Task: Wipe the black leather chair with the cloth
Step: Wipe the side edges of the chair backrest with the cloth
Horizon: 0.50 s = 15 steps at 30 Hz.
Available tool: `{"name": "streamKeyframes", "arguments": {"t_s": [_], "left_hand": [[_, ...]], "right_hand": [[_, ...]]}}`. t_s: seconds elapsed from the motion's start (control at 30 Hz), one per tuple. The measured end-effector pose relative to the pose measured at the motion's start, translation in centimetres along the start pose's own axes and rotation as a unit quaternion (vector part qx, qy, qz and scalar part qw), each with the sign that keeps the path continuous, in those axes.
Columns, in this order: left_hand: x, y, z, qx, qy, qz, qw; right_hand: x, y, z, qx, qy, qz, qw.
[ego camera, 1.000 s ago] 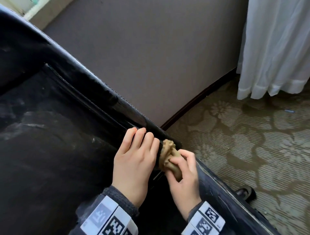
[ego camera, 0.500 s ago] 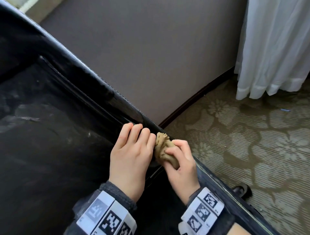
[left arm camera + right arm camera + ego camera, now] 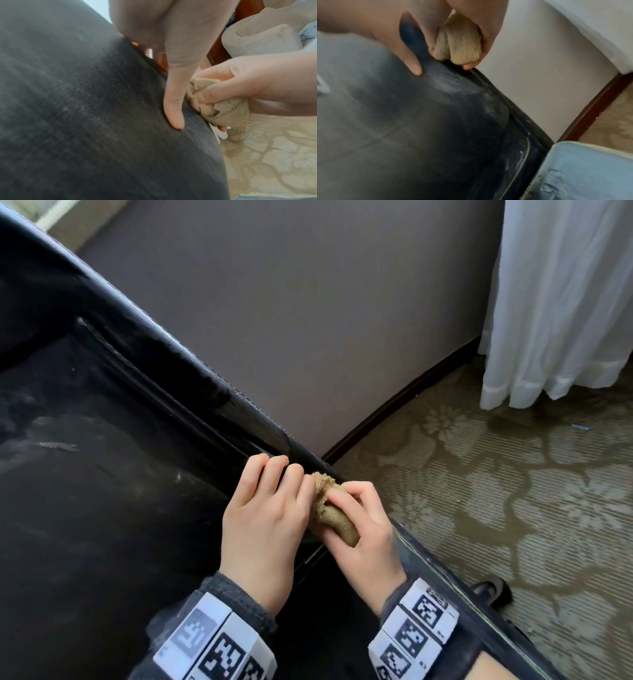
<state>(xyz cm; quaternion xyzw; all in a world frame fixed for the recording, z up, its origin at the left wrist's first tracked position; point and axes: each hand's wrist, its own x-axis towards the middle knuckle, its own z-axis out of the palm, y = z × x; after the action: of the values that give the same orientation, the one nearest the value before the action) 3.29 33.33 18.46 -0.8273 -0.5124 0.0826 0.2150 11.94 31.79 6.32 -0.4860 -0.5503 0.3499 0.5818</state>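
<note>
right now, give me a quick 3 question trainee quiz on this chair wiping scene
1. Which hand grips the tan cloth?
2. True or false: the left hand holds a spray bottle.
3. The cloth is bunched against: A) the seat's middle, B) the black leather chair at its side rim, C) the carpet.

Key:
1. The right hand, its fingers curled round the cloth.
2. False; it rests flat on the leather.
3. B

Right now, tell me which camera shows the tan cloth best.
The left wrist view: the cloth shows bunched in the right hand, its knit and frayed edge clear, pressed to the chair edge. The right wrist view shows only its lower folds under the fingers; the head view shows it small between both hands.
</note>
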Motion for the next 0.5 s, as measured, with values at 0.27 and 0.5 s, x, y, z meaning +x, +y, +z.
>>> {"name": "streamKeyframes", "arguments": {"t_s": [0.27, 0.5], "left_hand": [[0.4, 0.1, -0.2, 0.008, -0.022, -0.008, 1.000], [0.0, 0.5, 0.1, 0.004, 0.016, -0.024, 1.000]], "right_hand": [[-0.6, 3.1, -0.7, 0.006, -0.025, -0.029, 0.999], [-4.2, 9.7, -4.4, -0.135, -0.053, 0.187, 0.972]]}}
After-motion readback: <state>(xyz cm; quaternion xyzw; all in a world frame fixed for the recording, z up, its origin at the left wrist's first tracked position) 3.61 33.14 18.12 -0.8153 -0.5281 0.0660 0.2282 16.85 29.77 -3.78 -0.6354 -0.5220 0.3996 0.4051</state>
